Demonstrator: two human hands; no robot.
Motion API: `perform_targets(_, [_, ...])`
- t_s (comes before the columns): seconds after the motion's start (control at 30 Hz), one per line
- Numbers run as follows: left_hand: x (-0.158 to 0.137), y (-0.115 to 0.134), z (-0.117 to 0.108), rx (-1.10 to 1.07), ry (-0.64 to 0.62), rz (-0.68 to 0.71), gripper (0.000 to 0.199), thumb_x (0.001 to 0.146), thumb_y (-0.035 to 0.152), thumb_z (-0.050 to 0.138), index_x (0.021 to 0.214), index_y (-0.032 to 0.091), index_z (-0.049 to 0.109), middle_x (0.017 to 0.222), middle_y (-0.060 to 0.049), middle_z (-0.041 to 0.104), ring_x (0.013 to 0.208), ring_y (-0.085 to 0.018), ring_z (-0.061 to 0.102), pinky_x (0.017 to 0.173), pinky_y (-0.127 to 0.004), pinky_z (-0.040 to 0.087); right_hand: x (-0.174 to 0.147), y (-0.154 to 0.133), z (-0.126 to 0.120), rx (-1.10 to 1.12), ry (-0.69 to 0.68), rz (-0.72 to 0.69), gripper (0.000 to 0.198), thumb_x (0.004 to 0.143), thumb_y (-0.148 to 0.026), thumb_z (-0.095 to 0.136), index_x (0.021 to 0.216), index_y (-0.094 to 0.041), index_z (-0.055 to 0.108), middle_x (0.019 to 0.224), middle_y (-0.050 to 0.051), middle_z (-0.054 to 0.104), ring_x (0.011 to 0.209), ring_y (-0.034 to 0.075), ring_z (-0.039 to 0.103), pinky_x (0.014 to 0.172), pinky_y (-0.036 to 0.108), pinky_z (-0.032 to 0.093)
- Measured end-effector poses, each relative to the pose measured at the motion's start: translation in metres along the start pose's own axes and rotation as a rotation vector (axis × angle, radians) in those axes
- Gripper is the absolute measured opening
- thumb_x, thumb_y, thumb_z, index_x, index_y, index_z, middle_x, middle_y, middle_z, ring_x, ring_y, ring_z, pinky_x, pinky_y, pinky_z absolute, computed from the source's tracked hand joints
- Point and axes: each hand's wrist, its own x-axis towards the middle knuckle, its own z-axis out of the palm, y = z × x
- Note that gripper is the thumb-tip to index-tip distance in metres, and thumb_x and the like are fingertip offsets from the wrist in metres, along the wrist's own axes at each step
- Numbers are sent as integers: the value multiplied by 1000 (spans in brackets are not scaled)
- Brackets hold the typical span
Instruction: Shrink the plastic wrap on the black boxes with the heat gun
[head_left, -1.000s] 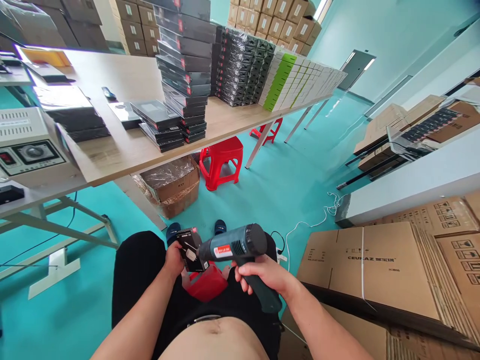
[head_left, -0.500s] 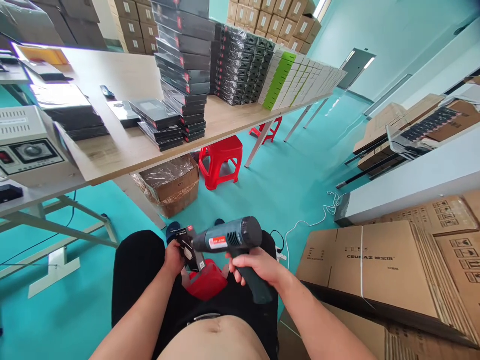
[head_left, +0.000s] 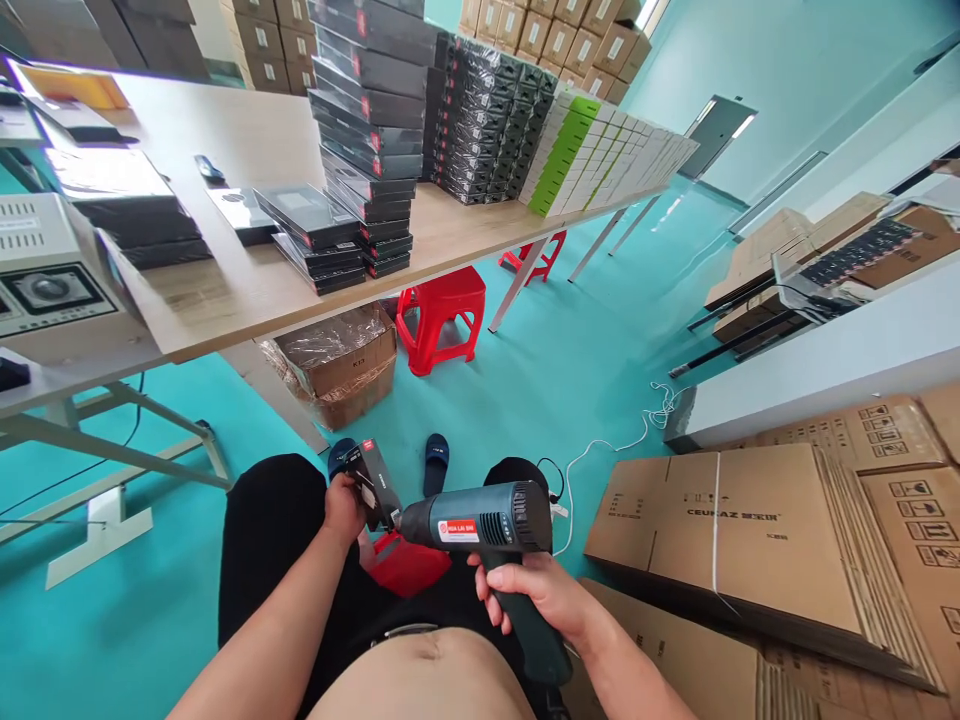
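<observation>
My left hand (head_left: 346,510) is closed around a small black box (head_left: 379,480) with a red corner mark, held tilted above my lap. In my right hand (head_left: 529,590) is a dark teal heat gun (head_left: 476,520) with a red and white label; my fingers wrap its black handle. The gun's nozzle points left, close by the lower end of the box; whether they touch I cannot tell. Beneath the box, between my legs, is the red seat of a stool (head_left: 412,565). The face of the box toward my palm is partly hidden by my fingers.
A long wooden table (head_left: 442,235) bears tall stacks of black boxes (head_left: 375,130) and white-and-green boxes (head_left: 592,155). Below it stand a red stool (head_left: 442,315) and a plastic-wrapped carton (head_left: 337,360). Flat cardboard bundles (head_left: 712,530) lie at right, near a white cable (head_left: 600,445) on the floor.
The heat gun and my right hand have moved down and right. The box has turned so its narrow side shows more. A slipper behind the gun is now in plain view.
</observation>
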Motion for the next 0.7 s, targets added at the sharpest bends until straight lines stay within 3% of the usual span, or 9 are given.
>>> perform_targets(0.1, [-8, 7, -2, -166, -77, -182, 22, 63, 35, 47, 76, 20, 56, 66, -4, 61, 73, -24, 64, 68, -39, 52, -2, 1, 2, 50, -34, -30, 35, 75, -28, 64, 108, -13, 63, 84, 7, 65, 63, 14, 62, 54, 24, 49])
perform_targets(0.23, [-29, 26, 1, -317, -423, -467, 62, 75, 63, 47, 108, 13, 61, 105, -17, 66, 98, -33, 63, 80, -49, 50, -5, -1, -17, 70, -149, 3, 39, 74, -29, 62, 108, -11, 62, 82, 8, 65, 59, 14, 62, 50, 24, 47])
perform_targets(0.3, [-40, 34, 5, -374, -555, -498, 74, 75, 72, 44, 117, 13, 59, 118, -19, 62, 110, -35, 58, 87, -52, 47, -1, -4, -29, 47, -169, 24, 39, 73, -28, 62, 106, -9, 63, 79, 8, 65, 57, 15, 62, 47, 23, 46])
perform_targets(0.4, [-50, 40, 10, -383, -651, -456, 70, 80, 66, 45, 125, 14, 54, 119, -19, 63, 111, -34, 59, 87, -52, 48, 21, -14, -33, 36, -39, -30, 35, 73, -27, 62, 103, -10, 63, 79, 8, 65, 58, 15, 62, 46, 22, 46])
perform_targets(0.5, [-48, 38, 9, -340, -604, -508, 58, 84, 53, 49, 123, 11, 56, 107, -18, 69, 98, -33, 66, 80, -48, 52, 51, -30, -18, 137, 121, -134, 29, 74, -28, 62, 97, -11, 64, 78, 5, 64, 58, 12, 59, 49, 23, 48])
perform_targets(0.57, [-43, 35, 6, -298, -507, -555, 52, 83, 48, 52, 117, 9, 60, 95, -16, 72, 88, -32, 69, 75, -45, 55, 66, -42, -3, 159, 118, -175, 29, 73, -29, 64, 97, -13, 64, 79, 4, 64, 59, 12, 59, 51, 23, 49])
perform_targets(0.7, [-35, 32, -1, -272, -360, -525, 39, 81, 41, 55, 102, 11, 65, 80, -12, 73, 77, -30, 71, 68, -42, 56, 63, -61, 13, -49, -147, -108, 29, 71, -27, 66, 97, -13, 65, 77, 4, 66, 58, 13, 61, 51, 25, 49])
